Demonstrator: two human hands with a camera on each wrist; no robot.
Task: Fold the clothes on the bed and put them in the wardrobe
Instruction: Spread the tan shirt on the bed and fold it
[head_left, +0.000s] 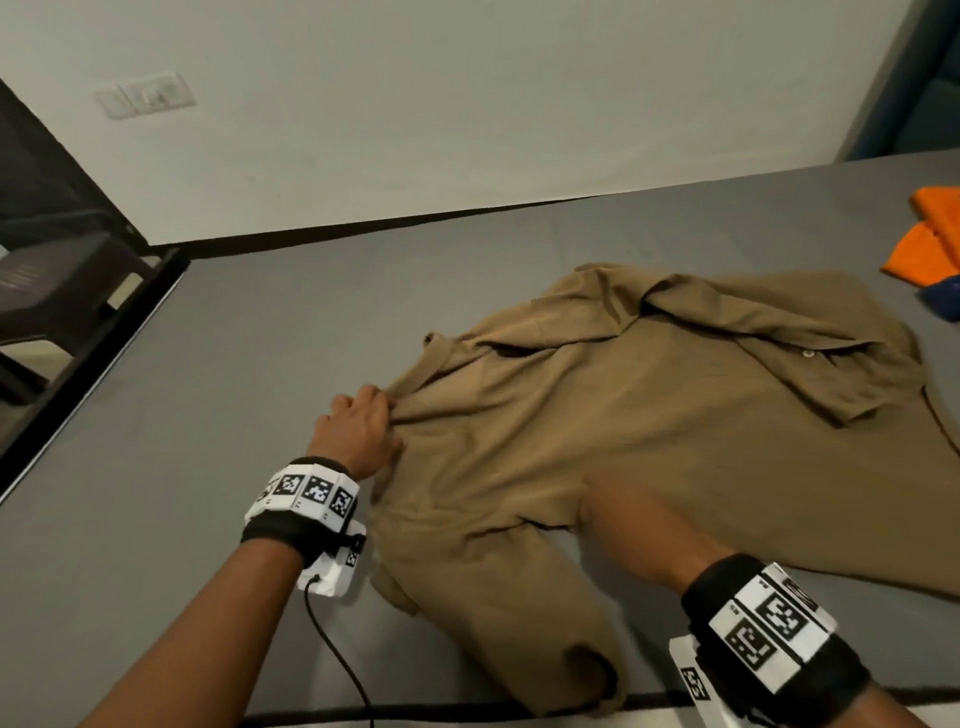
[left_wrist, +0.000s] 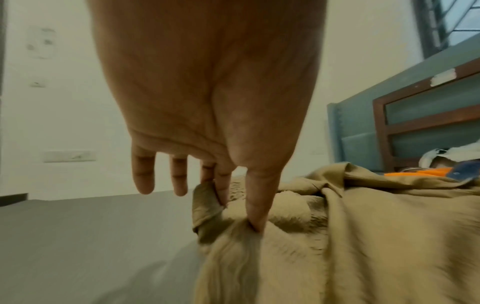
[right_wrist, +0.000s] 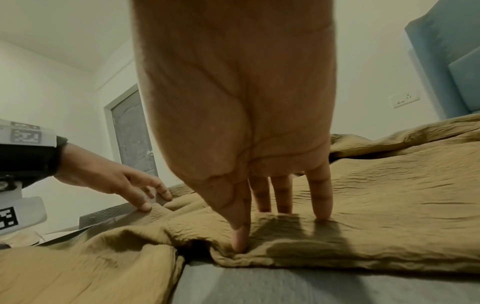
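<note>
Tan shirt: lying spread and rumpled across the grey bed, reaching from the near edge toward the right side, collar and one sleeve folded over its far part.

Left hand: grip grasping a bunched fold at the shirt's left edge. The left wrist view is showing the thumb pressing into the cloth and a finger tucking a fold, the two outer fingers hanging free; the head view is showing only knuckles.

Right hand: blurred in the head view, lying on the shirt close to the near edge. The right wrist view is showing the grip released, straight fingers and thumb pressing the cloth flat just beside its hem.

Orange garment: lying at the bed's far right corner, a dark blue piece touching it.

Headboard: teal panels in brown framing, appearing in the left wrist view only.

Door: grey, closed, appearing in the right wrist view only.
</note>
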